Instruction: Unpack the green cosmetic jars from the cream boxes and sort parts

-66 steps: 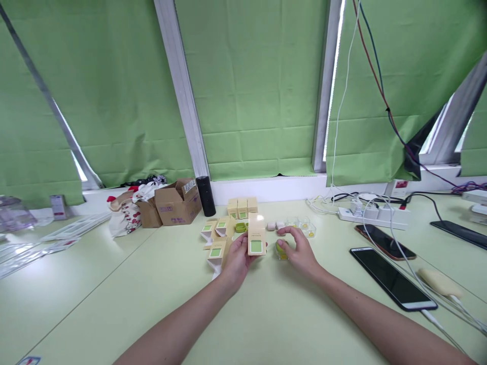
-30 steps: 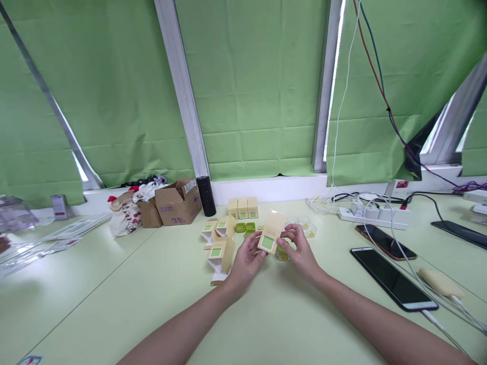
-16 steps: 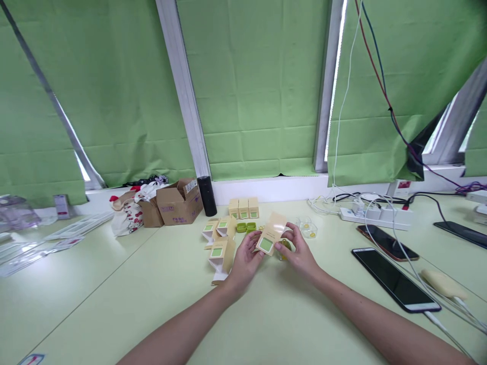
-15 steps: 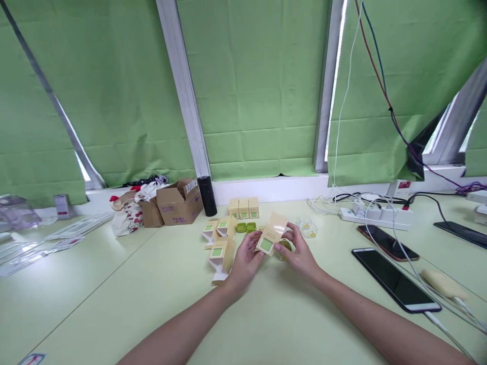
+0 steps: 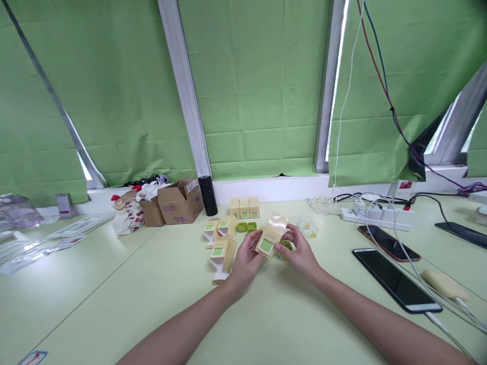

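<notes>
Between my two hands is a small tan cardboard box point(image 5: 271, 235) with a green square on its front, tilted up above the table. My left hand point(image 5: 249, 256) grips its left edge, and my right hand point(image 5: 300, 253) pinches its right side. Partly hidden behind my right fingers is a small round container point(image 5: 286, 248) with yellow-green contents. Left of my hands stand several like boxes with open flaps, the nearest an open box point(image 5: 222, 256). Farther back are a row of closed tan boxes point(image 5: 244, 208), green square containers point(image 5: 246, 227) and clear plastic cups point(image 5: 308, 228).
A brown carton point(image 5: 180, 203), a black cylinder point(image 5: 207, 196) and a cloth bag point(image 5: 129, 215) stand at the back left. On the right lie phones point(image 5: 395, 280), a power strip point(image 5: 376, 217) and loose cables. Clear plastic sleeves point(image 5: 57, 238) lie at far left.
The box in my hands has tilted slightly, and its glossy upper end catches more light. Both hands keep their hold in nearly the same place.
</notes>
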`<state>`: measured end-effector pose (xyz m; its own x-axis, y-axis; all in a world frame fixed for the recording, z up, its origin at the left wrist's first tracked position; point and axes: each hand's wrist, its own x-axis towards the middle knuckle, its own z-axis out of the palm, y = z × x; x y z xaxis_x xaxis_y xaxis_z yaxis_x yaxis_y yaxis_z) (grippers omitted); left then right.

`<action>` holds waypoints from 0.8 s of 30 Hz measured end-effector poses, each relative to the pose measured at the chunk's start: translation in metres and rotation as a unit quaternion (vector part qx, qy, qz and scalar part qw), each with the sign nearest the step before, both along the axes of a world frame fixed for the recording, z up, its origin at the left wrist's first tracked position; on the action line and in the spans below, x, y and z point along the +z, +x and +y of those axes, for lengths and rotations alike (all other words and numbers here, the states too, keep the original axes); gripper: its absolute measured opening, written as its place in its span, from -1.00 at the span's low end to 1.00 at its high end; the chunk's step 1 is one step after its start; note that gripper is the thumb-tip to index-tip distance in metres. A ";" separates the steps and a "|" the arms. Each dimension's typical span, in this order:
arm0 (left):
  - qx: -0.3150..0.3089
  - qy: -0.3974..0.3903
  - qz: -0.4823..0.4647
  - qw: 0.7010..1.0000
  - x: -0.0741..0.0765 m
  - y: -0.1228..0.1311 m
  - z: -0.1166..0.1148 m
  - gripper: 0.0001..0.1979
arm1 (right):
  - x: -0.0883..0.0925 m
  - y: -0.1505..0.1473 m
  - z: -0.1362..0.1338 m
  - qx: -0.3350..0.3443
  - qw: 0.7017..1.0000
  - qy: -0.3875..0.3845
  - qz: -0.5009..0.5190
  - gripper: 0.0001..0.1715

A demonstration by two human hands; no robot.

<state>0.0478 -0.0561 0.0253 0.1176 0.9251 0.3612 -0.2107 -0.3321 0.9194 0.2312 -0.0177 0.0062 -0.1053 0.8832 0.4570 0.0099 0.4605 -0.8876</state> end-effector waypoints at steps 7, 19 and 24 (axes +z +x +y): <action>-0.006 -0.001 0.037 0.999 -0.001 -0.003 -0.002 -0.42 | 0.002 0.001 0.004 -0.001 0.999 -0.033 0.037 -0.26; 0.005 0.011 0.062 0.998 -0.007 -0.004 -0.001 -0.43 | 0.001 0.001 0.007 0.012 0.994 -0.077 0.073 -0.21; 0.036 0.040 0.122 0.991 -0.002 -0.007 -0.007 -0.49 | -0.001 0.002 0.006 0.010 0.995 -0.069 0.075 -0.24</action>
